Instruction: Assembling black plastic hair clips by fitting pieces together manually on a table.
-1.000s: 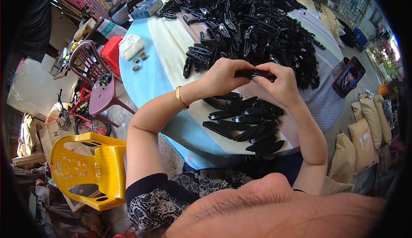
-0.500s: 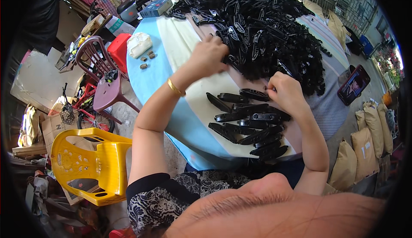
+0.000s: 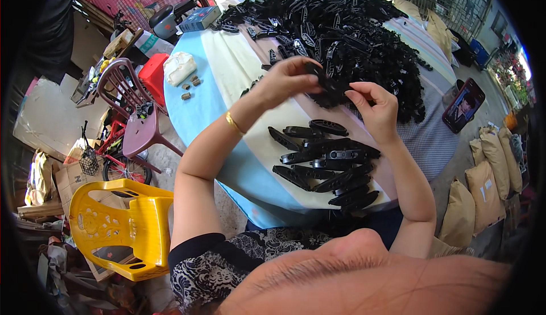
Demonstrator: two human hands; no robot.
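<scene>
My left hand (image 3: 287, 79) and my right hand (image 3: 372, 103) meet above the table, both gripping one black plastic clip part (image 3: 325, 82) between their fingertips. A gold bangle sits on my left wrist. Below the hands, several long black clip pieces (image 3: 327, 161) lie side by side on the pale striped cloth (image 3: 244, 67). Behind the hands a big heap of loose black clip parts (image 3: 341, 28) covers the far half of the round table (image 3: 196, 107).
A phone (image 3: 465, 104) lies at the table's right edge. A white lump (image 3: 179, 66) and small brown bits sit at the left rim, a box (image 3: 199, 19) farther back. A yellow plastic chair (image 3: 116, 229), a maroon chair (image 3: 128, 96) and filled sacks (image 3: 483, 195) stand around.
My left hand reached into the heap and came back with a black part. Both hands now hold it together above the laid-out row.
</scene>
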